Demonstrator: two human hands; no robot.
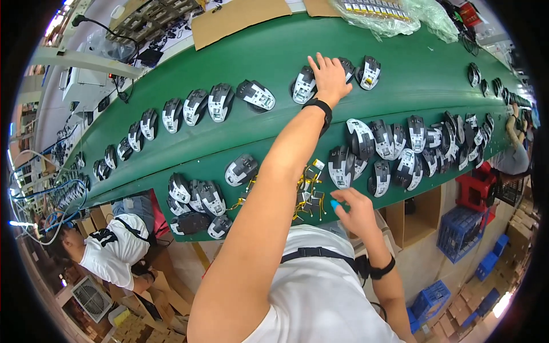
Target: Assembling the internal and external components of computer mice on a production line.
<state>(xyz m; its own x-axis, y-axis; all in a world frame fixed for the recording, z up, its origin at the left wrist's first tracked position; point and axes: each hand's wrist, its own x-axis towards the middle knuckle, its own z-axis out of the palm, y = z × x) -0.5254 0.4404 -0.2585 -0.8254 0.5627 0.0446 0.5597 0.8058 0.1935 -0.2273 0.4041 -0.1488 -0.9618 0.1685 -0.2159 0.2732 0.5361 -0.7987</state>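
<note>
My left hand [330, 79] reaches over the far green belt with fingers stretched and thumb apart, among computer mice whose shells show white and black. One mouse [303, 86] lies beside its fingers on the left; another mouse [346, 67] is partly hidden behind it. Right of these lies a mouse with a yellow part showing [369, 73]. Close to my body, my right hand [359, 212] hovers by the bench edge, fingers loosely bent and apart, with something bright blue on a fingertip. It is nearest to a mouse [341, 167]. Yellow-wired small battery packs [310, 197] lie left of it.
A row of mice [220, 103] runs along the belt to the left. More mice [409, 166] are piled on the near ledge at right, and several [200, 197] at left. Cardboard [240, 20] and bubble wrap [394, 17] lie beyond. Co-workers [117, 246] sit on both sides.
</note>
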